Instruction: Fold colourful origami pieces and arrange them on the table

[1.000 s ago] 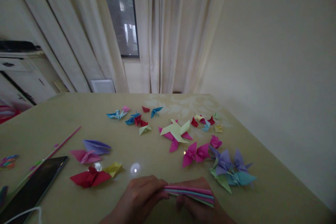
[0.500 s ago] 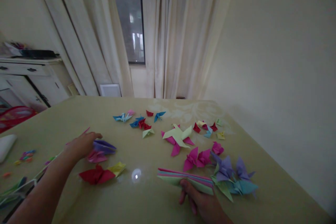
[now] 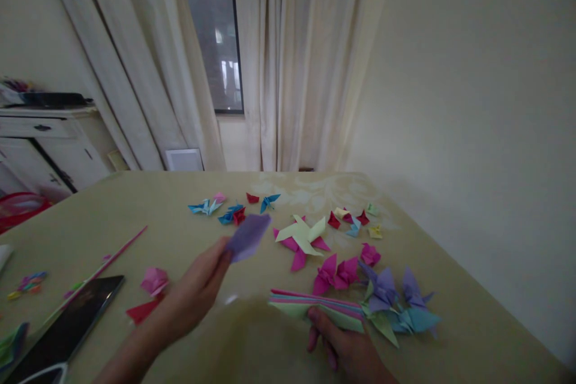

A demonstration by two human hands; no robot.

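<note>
Pinching by its lower end, in the left hand [image 3: 210, 281], a purple paper [image 3: 250, 237] slanting up rightward, beyond and left of a stack [image 3: 300, 305]; gripping that stack crosswise in the right hand [image 3: 344, 342], with its free left end toward the paper but apart from it

Bare L grip [image 3: 204, 281] & L forearm [image 3: 150, 336]
</note>
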